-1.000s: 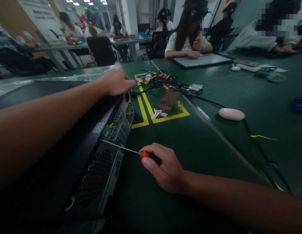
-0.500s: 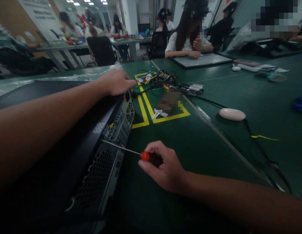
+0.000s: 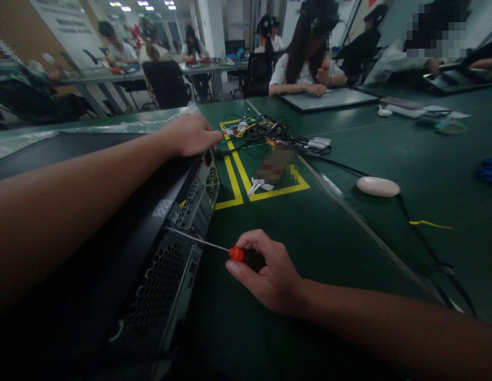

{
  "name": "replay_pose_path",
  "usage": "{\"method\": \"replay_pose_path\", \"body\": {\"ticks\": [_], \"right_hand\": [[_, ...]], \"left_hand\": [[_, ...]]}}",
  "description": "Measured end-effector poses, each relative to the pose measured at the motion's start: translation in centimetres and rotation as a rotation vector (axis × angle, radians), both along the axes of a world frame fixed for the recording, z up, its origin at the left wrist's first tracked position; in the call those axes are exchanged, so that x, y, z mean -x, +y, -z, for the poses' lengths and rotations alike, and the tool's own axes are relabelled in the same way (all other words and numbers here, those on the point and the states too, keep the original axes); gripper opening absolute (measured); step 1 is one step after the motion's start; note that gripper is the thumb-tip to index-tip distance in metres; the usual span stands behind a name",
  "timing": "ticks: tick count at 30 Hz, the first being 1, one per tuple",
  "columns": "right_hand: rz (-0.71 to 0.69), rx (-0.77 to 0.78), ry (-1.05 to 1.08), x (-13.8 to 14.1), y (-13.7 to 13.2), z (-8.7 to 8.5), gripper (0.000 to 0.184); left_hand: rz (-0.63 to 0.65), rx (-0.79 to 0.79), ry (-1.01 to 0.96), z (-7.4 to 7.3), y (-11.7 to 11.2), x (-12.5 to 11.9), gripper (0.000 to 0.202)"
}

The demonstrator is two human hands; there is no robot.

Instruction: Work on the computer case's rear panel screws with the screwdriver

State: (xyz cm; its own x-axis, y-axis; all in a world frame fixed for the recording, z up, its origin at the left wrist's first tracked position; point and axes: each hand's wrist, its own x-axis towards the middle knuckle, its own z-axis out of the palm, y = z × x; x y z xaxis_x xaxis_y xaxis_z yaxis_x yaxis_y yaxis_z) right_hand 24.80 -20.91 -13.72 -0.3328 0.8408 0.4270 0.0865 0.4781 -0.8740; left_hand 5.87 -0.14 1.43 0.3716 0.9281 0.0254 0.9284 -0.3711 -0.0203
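A black computer case (image 3: 110,222) lies on its side on the green table, its rear panel with vents facing right. My right hand (image 3: 267,272) is closed around a screwdriver (image 3: 214,246) with a red and black handle; the thin shaft reaches left to the upper edge of the case's rear panel. My left hand (image 3: 190,135) rests palm down on the far top corner of the case, fingers curled over its edge.
A tangle of cables (image 3: 265,129) lies inside yellow tape markings (image 3: 235,180) beyond the case. A white mouse (image 3: 378,186) with its cord sits to the right. Clear plastic wrap (image 3: 122,126) lies behind the case. Several people sit at the table's far side and at other desks.
My right hand has shifted slightly up and away with the screwdriver, its tip staying at the case. The left hand has not moved. A person at the far right has leaned away.
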Motion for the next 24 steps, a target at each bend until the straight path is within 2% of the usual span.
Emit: {"method": "replay_pose_path", "body": {"ticks": [4,11,15,22,24], "right_hand": [[0.013,0.006,-0.028,-0.04,-0.05,-0.07,0.017],[0.052,-0.076,-0.092,-0.36,0.1,-0.36,0.013],[0.032,-0.114,-0.074,-0.38,0.15,-0.45,0.008],[0.006,-0.109,-0.055,-0.29,0.08,-0.22,0.014],[0.022,-0.101,-0.042,-0.31,0.01,-0.11,0.021]], "left_hand": [[0.029,-0.005,-0.007,0.03,-0.06,0.17,0.07],[0.009,0.003,0.006,0.04,-0.06,0.18,0.068],[0.065,-0.023,0.015,-0.03,-0.31,0.24,0.073],[0.011,-0.013,0.011,0.17,0.16,0.33,0.07],[0.016,-0.01,0.011,0.18,0.18,0.27,0.072]]}}
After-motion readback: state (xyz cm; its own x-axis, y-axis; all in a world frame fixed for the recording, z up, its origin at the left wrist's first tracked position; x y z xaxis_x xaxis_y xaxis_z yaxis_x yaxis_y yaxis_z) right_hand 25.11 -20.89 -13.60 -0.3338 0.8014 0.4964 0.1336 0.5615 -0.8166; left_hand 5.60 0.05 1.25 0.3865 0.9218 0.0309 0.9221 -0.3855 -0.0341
